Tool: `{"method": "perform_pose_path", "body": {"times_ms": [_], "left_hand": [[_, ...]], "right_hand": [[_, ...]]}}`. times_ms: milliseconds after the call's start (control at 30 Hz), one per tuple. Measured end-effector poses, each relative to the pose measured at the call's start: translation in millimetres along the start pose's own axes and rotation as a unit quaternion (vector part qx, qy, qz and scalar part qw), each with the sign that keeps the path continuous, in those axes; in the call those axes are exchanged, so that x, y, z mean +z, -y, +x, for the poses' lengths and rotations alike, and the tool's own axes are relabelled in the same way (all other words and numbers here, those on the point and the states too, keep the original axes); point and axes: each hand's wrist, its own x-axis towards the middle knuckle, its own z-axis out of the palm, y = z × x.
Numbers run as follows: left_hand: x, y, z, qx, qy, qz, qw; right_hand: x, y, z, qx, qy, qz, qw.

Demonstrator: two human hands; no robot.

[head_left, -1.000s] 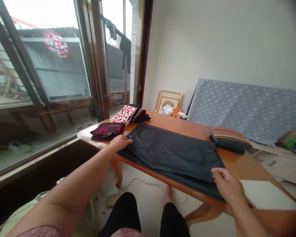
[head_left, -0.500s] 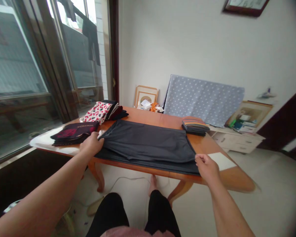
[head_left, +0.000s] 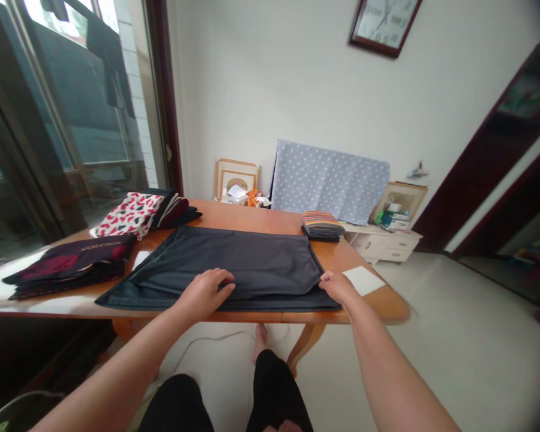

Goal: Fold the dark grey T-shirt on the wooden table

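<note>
A dark grey garment lies folded in layers across the table, its near edge along the table's front. Whether it is trousers or another piece of clothing I cannot tell. My right hand pinches the garment's right edge near the front corner. Over its middle, close to the front, my left hand is open, thumb apart from the fingers; whether it touches the cloth is unclear. To the left sits a folded stack of dark clothing with a maroon pattern.
The wooden table also bears a heart-print cloth beside dark folded clothes, a striped folded pile and a white sheet. Behind it stand a dotted grey cloth cover and a white cabinet.
My left hand has let go of the garment's left end and moved right to over its middle. My right hand still holds the right edge. The view has turned right.
</note>
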Motion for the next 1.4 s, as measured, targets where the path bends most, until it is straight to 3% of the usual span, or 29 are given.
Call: {"method": "perform_pose_path", "body": {"times_ms": [233, 400, 633, 767, 833, 967, 1100, 1267, 1400], "left_hand": [[36.8, -64.2, 27.5, 0.06, 0.041, -0.001, 0.997], [61.1, -82.6, 48.6, 0.062, 0.051, 0.035, 0.996], [75.6, -70.2, 78.3, -0.017, 0.078, 0.009, 0.997], [74.4, -63.8, 90.7, -0.044, 0.09, -0.019, 0.995], [71.8, -63.6, 93.7, -0.049, 0.097, -0.028, 0.994], [62.5, -65.9, 91.7, -0.053, 0.131, -0.045, 0.989], [54.5, -65.9, 82.7, -0.03, 0.123, -0.052, 0.991], [57.2, -59.1, 72.1, -0.009, 0.078, -0.025, 0.997], [62.4, -50.3, 64.0, 0.003, 0.058, -0.032, 0.998]], "right_hand": [[1.8, 8.9, 7.0, -0.006, -0.019, 0.134, 0.991], [0.5, 6.0, 5.8, 0.005, -0.051, 0.187, 0.981], [-6.1, 2.8, -9.8, -0.015, -0.13, 0.16, 0.978], [3.9, 19.4, -34.8, -0.113, -0.056, 0.014, 0.992], [11.0, 28.4, -43.7, -0.129, -0.024, -0.05, 0.99], [12.4, 31.5, -44.9, -0.071, -0.071, -0.104, 0.99], [-4.2, 12.6, -36.5, 0.017, -0.114, -0.119, 0.986], [-14.5, -7.8, -31.8, 0.031, -0.074, -0.17, 0.982], [-5.4, -2.1, -29.2, 0.004, -0.044, -0.213, 0.976]]}}
